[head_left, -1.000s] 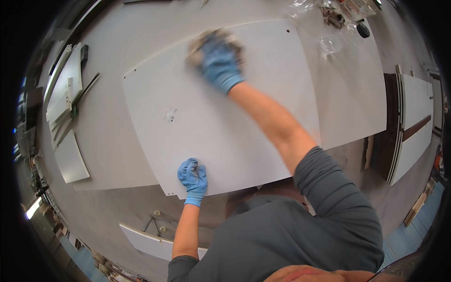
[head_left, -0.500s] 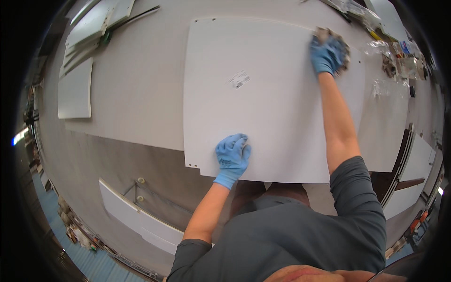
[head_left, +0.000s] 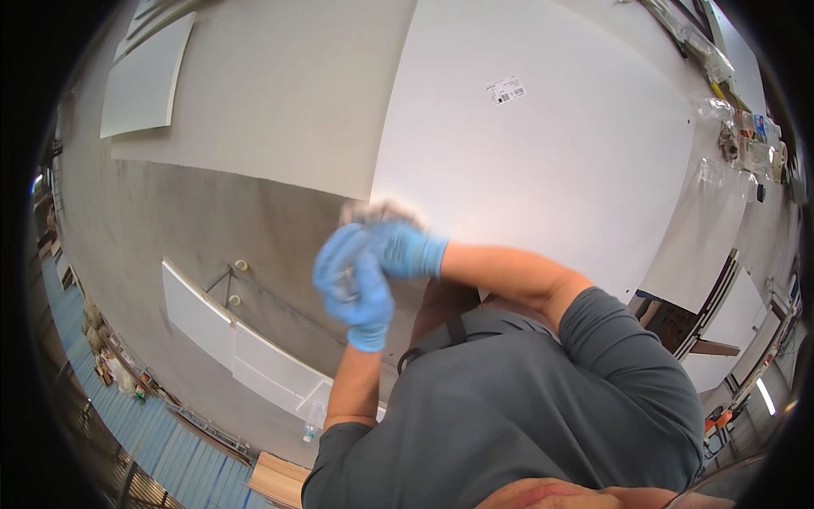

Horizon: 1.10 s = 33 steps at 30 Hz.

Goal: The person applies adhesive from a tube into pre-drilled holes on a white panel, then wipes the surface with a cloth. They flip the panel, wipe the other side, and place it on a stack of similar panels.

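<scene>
A large white panel (head_left: 543, 170) with a small printed label (head_left: 507, 89) lies flat before me on a pale work surface. My right hand (head_left: 411, 248), in a blue glove, reaches across my body to the panel's near left corner and grips a crumpled grey-brown rag (head_left: 386, 210), blurred by motion. Close against it, partly overlapping, is my left hand (head_left: 352, 276), also blue-gloved. Its fingers are smeared by motion, so whether it touches the rag cannot be made out.
Clear plastic bottles (head_left: 759, 153) and wrapping stand along the far right. A smaller white board (head_left: 148, 81) lies at the upper left. Below left, long white boards (head_left: 246, 348) rest near a metal frame (head_left: 229, 284). More stacked panels (head_left: 729, 314) are at the right.
My right hand has come with the rag from the panel's far right corner to its near left side. My left hand has left the panel's face and moved left. The view has shifted and turned.
</scene>
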### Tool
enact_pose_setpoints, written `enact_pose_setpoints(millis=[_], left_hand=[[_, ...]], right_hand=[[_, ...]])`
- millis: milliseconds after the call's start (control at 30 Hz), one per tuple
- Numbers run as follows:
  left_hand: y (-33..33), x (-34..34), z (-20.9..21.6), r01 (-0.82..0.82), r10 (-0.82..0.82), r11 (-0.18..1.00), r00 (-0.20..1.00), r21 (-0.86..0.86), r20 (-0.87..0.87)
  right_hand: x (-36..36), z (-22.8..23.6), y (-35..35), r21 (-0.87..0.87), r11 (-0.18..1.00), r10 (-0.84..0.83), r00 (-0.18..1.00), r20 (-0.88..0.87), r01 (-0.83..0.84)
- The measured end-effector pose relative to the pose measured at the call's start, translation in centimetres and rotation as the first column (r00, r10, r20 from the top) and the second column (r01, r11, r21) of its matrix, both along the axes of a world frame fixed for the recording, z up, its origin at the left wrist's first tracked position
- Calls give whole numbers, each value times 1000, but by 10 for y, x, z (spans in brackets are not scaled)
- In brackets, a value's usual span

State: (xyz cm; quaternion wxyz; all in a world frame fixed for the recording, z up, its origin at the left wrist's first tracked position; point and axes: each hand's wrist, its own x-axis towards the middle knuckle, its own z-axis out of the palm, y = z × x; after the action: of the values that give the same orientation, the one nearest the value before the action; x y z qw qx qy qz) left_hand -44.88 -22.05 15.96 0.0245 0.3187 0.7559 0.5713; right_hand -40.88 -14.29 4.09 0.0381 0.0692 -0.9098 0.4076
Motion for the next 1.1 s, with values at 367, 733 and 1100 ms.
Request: enact_pose_setpoints(millis=[367, 733, 1100], left_hand=[[-53, -30, 13, -164, 167, 986, 982, -40, 83], [-22, 21, -4, -36, 86, 991, 915, -133, 393], [43, 116, 7, 193, -172, 981, 880, -2, 443]], right_hand=[[37, 60, 23, -728, 527, -337, 895, 294, 438], [78, 31, -44, -293, 944, -132, 987, 90, 153], [310, 90, 116, -726, 42, -570, 614, 547, 686]])
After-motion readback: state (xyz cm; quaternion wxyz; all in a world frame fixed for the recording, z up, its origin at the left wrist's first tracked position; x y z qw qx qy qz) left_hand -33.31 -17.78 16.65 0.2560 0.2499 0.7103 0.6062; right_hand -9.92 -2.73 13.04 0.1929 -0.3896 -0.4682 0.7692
